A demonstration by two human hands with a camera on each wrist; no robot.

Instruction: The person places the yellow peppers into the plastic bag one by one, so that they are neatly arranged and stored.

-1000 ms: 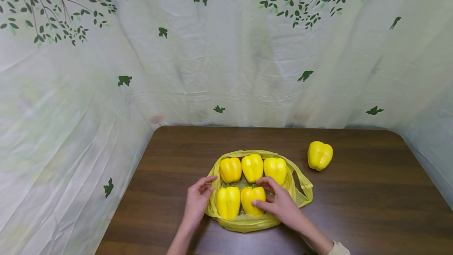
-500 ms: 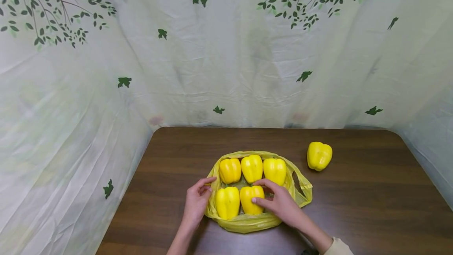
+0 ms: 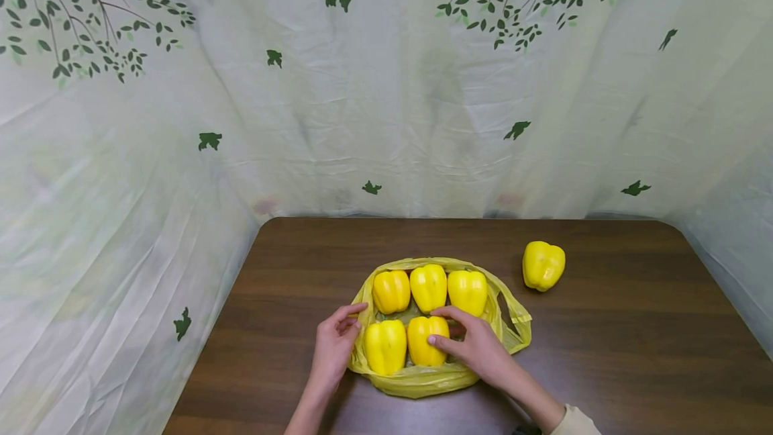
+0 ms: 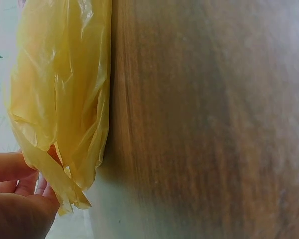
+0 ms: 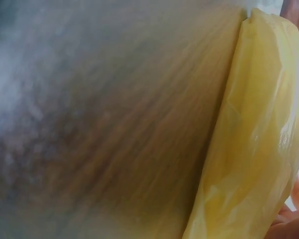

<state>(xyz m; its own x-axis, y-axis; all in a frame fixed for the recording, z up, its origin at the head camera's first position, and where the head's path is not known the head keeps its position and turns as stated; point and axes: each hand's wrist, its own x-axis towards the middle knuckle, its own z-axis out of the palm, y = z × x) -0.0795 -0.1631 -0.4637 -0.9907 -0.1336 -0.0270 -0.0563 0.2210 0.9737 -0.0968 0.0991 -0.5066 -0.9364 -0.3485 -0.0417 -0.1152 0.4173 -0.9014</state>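
A yellow plastic bag [image 3: 417, 388] lies spread wide on the table, with yellow bell peppers in two rows inside. Three peppers make up the far row, the middle one [image 3: 429, 287] among them. Two sit in the near row. My right hand [image 3: 480, 348] holds the near-right bell pepper [image 3: 421, 341] between thumb and fingers; the near-left pepper [image 3: 385, 348] stands beside it. At the bag's left side, my left hand [image 3: 334, 344] pinches the plastic by its handle strip [image 4: 55, 174], seen in the left wrist view. The bag's wall hides most of the right hand in the right wrist view.
Another yellow bell pepper [image 3: 543, 266] lies on the brown wooden table [image 3: 634, 327], beyond the bag's right handle loop [image 3: 516, 317]. A pale curtain [image 3: 386, 99] with printed leaves hangs behind and along the sides of the table.
The near-right pepper has turned slightly under my right hand, and its stem no longer shows. My left hand stays at the bag's edge. The whole view has shifted a little.
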